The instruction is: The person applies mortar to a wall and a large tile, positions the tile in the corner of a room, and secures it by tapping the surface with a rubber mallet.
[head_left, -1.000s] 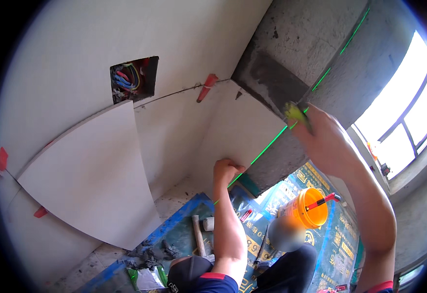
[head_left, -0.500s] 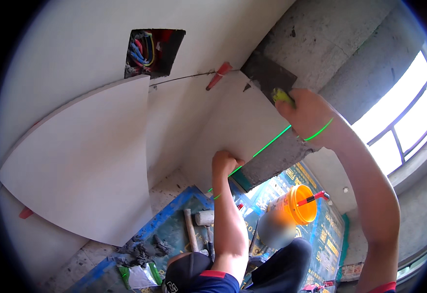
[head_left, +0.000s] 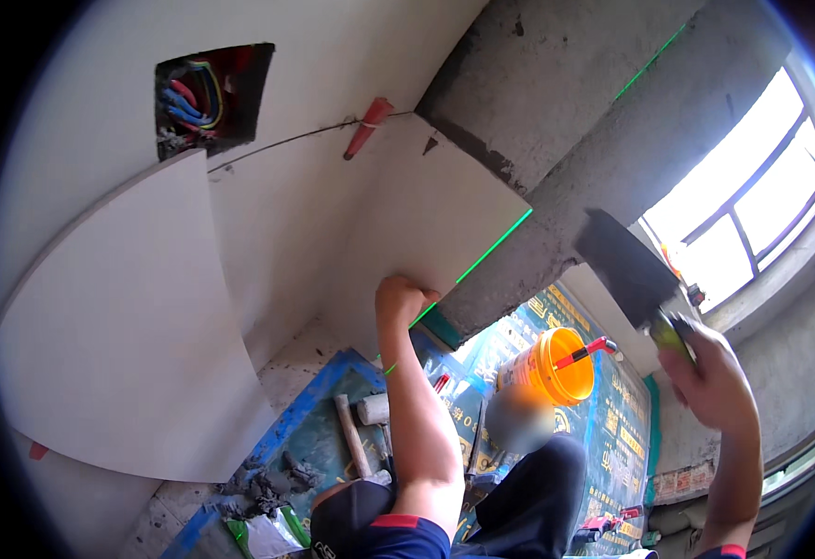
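My left hand is closed at the lower right edge of a pale wall tile, its fingers curled at the edge beside a green laser line. My right hand grips a trowel by its yellow-green handle. Its broad dark blade points up and left, in front of the grey wall and window, apart from the tile. A red wedge sits at the joint above the tile, near the corner. Another large pale tile stands at the left.
A wall opening holds coloured wires. On the covered floor are an orange bucket with a red-handled tool, a white-headed mallet, a wooden handle, mortar lumps and a green-white bag. A window is at the right.
My right hand has swung the trowel right and down, away from the tile's upper edge. My left hand remains at the tile's lower edge. The whole view has shifted slightly.
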The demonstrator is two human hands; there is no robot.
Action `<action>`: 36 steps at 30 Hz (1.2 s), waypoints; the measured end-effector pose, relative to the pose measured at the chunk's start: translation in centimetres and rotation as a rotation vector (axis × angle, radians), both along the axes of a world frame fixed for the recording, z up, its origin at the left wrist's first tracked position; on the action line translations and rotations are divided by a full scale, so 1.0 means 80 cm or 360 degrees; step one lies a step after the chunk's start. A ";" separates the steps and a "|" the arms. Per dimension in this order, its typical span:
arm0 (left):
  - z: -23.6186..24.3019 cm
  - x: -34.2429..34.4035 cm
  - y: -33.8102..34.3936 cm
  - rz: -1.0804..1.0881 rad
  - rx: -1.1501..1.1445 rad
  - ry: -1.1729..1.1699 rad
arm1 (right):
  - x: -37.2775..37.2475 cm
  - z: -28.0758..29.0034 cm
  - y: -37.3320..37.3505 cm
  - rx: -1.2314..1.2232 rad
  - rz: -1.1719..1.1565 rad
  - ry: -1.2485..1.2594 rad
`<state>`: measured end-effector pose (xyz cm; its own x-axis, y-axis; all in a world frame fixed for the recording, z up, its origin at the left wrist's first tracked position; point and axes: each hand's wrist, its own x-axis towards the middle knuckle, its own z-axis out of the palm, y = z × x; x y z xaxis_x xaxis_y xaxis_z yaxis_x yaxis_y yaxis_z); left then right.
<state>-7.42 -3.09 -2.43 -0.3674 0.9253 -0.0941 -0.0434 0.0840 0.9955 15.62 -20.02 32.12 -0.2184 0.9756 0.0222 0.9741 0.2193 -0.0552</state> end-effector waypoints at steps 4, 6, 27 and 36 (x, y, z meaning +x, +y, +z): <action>-0.005 0.019 0.005 0.0156 0.0170 0.0189 | 0.082 -0.011 -0.040 -0.0024 -0.0392 0.0762; -0.012 0.022 0.011 0.0159 0.0177 0.0149 | 0.090 -0.024 -0.043 0.0063 -0.0266 0.1057; 0.192 -0.003 0.067 0.0820 0.1129 0.0787 | 0.249 -0.175 -0.048 0.0110 -0.0264 0.2233; 0.175 -0.001 0.065 0.0790 0.1380 0.0983 | 0.242 -0.185 -0.036 0.0011 -0.0266 0.2277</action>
<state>-7.52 2.11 11.58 -0.4688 0.3346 0.8174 0.6295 -0.5226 0.5750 35.02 -22.93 17.34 0.1099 0.9860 0.1252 0.0986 0.1145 -0.9885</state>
